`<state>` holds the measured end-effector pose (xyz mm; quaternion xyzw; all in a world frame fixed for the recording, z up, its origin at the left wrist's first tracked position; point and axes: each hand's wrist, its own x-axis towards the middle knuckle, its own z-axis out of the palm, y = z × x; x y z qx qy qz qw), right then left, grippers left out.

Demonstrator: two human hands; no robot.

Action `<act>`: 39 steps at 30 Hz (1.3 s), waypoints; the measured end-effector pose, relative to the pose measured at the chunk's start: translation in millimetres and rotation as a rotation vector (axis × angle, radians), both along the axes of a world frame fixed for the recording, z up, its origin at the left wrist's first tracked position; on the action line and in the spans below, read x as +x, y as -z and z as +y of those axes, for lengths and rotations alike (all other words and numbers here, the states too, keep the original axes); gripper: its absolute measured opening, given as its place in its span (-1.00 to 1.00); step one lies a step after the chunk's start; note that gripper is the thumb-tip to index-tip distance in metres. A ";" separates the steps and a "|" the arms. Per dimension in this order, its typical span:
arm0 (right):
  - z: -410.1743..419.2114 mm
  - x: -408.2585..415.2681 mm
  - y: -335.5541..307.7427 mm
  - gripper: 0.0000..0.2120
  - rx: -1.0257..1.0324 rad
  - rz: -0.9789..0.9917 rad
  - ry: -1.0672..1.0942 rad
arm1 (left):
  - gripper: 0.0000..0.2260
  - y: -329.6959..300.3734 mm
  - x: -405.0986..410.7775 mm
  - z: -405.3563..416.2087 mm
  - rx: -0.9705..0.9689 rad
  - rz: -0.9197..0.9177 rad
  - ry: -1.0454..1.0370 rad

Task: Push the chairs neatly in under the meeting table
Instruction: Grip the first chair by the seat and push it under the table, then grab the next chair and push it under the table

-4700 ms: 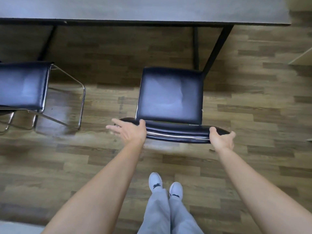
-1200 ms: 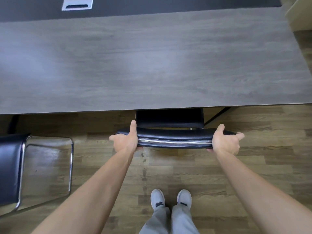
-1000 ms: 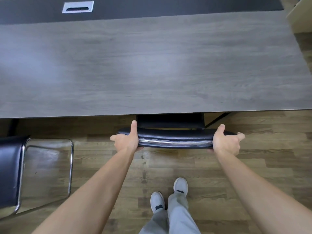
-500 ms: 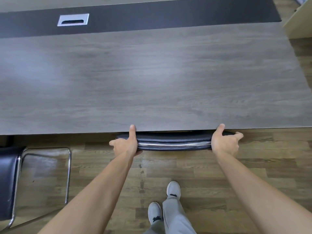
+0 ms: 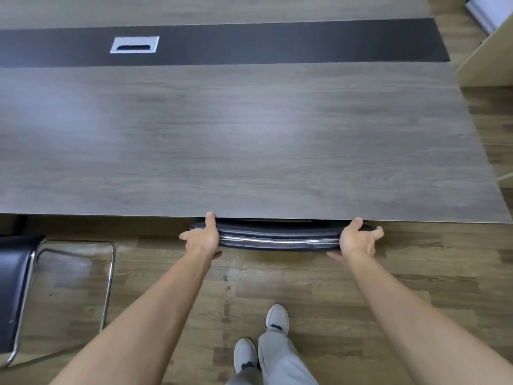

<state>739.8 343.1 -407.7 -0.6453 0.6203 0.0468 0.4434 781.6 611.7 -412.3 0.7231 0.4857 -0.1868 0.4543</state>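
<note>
Wood-plank flooring runs beneath the grey worktop (image 5: 249,140). At far left, a second black chair (image 5: 12,295) stands pulled out. Left hand (image 5: 202,238) and right hand (image 5: 356,240) each grip one end of the padded backrest (image 5: 277,234), which lies against the worktop edge. The steel frame likely slides stiffly; hold both backrest ends.

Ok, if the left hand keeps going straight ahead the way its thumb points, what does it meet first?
Probably the table's near edge. The left hand grips the chair backrest, its thumb tip already at that edge, though whether it would pass below the top is unclear.
</note>
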 end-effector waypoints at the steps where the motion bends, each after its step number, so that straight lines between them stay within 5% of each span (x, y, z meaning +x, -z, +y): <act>1: 4.5 -1.1 -4.3 -0.39 0.025 -0.007 0.016 | -0.29 -2.9 -3.3 -3.8 0.031 -0.001 0.011; 7: 46.3 -15.7 -34.8 -0.18 0.029 0.005 -0.169 | -0.34 -37.8 -28.7 -31.5 0.141 -0.028 0.179; 10: 59.2 -19.7 -49.0 -0.41 0.071 0.057 -0.352 | -0.47 -53.1 -34.4 -29.7 0.107 -0.028 0.313; 13: 71.2 -26.6 -68.6 -0.90 0.083 -0.017 -0.450 | -0.67 -75.3 -41.5 -21.1 -0.003 -0.071 0.364; 16: 82.9 -28.7 -92.0 -0.82 0.075 -0.082 -0.618 | -0.75 -95.5 -47.2 -8.0 0.033 -0.107 0.479; 20: 97.5 -32.0 -122.5 -0.77 -0.031 -0.087 -0.875 | -0.51 -123.3 -48.7 9.9 0.115 -0.152 0.626; 25: 119.1 -39.2 -148.2 -0.70 -0.249 -0.078 -1.036 | -0.50 -155.0 -48.0 40.2 0.248 -0.269 0.811; 39: 222.6 -77.8 -179.1 -0.64 -0.555 -0.086 -1.084 | -0.55 -205.2 -64.2 175.1 0.408 -0.515 1.066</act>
